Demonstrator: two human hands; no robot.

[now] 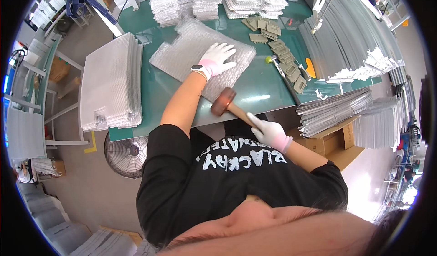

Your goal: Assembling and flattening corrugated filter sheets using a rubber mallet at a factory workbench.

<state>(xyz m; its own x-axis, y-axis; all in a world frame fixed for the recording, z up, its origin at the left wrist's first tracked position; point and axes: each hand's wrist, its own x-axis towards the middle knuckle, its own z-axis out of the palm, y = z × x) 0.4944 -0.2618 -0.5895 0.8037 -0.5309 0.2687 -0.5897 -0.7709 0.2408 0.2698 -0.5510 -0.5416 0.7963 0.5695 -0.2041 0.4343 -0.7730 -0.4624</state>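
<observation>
On the green-topped bench lies a silvery mesh panel (182,51) with notched edges, turned at an angle. My left hand (218,59), in a white glove with a pink cuff, presses flat on it with the fingers spread. In my gloved right hand (269,134) is the wooden handle of a mallet, gripped near its end. The mallet's reddish-brown head (223,102) hovers at the panel's near corner, slightly blurred; whether it touches the panel I cannot tell.
Stacks of mesh panels stand at the left (111,80) and far side (186,1). Olive-grey plastic parts (284,55) lie right of centre beside a small hammer (280,69). Long grey strips (350,42) are piled rightmost. A floor fan (127,153) and an open carton (334,149) sit below the green bench (157,105).
</observation>
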